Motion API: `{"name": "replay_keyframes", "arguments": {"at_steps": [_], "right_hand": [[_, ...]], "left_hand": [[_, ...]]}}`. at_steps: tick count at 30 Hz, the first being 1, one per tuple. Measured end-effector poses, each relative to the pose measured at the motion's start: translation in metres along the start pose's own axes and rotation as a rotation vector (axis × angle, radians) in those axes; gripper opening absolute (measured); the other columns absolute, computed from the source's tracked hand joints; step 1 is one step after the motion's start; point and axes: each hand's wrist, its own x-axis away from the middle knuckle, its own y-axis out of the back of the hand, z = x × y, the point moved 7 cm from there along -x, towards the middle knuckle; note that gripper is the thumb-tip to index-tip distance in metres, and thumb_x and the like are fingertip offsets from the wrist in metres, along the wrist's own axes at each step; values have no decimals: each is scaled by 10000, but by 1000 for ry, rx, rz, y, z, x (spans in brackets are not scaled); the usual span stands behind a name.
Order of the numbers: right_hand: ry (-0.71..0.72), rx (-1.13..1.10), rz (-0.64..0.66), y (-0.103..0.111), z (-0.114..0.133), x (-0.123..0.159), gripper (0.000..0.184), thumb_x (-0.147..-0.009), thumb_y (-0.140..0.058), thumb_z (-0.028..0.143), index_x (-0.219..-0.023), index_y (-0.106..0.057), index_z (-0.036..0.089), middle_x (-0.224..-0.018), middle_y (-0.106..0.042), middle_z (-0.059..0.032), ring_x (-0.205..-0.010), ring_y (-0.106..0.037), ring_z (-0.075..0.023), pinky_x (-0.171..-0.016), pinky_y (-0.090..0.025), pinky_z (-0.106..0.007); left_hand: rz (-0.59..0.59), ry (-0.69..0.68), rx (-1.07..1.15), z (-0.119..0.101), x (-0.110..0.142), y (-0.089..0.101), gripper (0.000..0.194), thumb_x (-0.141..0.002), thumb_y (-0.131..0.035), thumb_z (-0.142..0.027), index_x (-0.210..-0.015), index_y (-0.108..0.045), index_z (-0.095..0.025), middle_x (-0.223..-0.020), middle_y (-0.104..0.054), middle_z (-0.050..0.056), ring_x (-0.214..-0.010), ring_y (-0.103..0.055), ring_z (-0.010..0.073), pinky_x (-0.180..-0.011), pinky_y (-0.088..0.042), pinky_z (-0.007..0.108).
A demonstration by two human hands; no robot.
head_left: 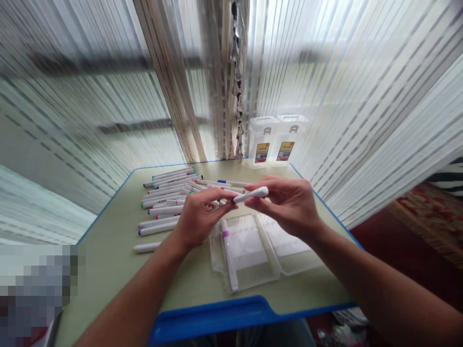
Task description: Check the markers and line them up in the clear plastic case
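Between both hands, above the middle of the table, is a white marker pen [253, 193] with its thick end toward the right. My left hand [202, 214] pinches its thin left end with thumb and fingertips. The fingers of my right hand [291, 205] are closed around the right part of the same pen. Below them lies an opened clear plastic case [273, 262], its two halves flat on the table. One white marker with a purple band [230, 258] rests along the left side of the case. Past my left hand, several white markers [164, 193] with coloured ends lie in loose rows.
Two clear lidded boxes [278, 140] with yellow labels stand at the table's back right corner. The pale green table [112, 231] has a blue edge [213, 315]. String curtains [108, 96] hang behind it. A patterned rug [423, 217] covers the floor at right.
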Motion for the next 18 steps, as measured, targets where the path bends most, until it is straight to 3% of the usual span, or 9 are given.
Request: {"name": "replay_keyframes", "arguments": {"at_steps": [4, 8, 18], "right_hand": [[167, 101, 104, -11, 14, 7, 283, -774, -816, 115, -1045, -815, 199, -796, -725, -39, -680, -636, -128, -591, -516, -257], [288, 214, 120, -17, 29, 9, 248, -774, -808, 99, -1016, -809, 156, -716, -688, -16, -592, -580, -95, -545, -489, -224], [328, 260, 171, -23, 37, 10, 146, -801, -785, 117, -946, -803, 121, -690, -673, -33, -584, -583, -99, -542, -463, -225]], "left_hand": [[-14, -74, -79, -9, 1, -3, 150, -850, -757, -197, -995, -795, -182, -1016, -805, 67, -914, -741, 205, -887, -549, 309], [18, -88, -79, -16, 1, -9, 110, -879, -717, -200, -955, -793, -176, -995, -805, 81, -920, -739, 221, -890, -547, 337], [75, -70, -54, -18, 4, -16, 128, -908, -661, -191, -930, -787, -177, -988, -801, 95, -935, -737, 229, -866, -543, 341]]}}
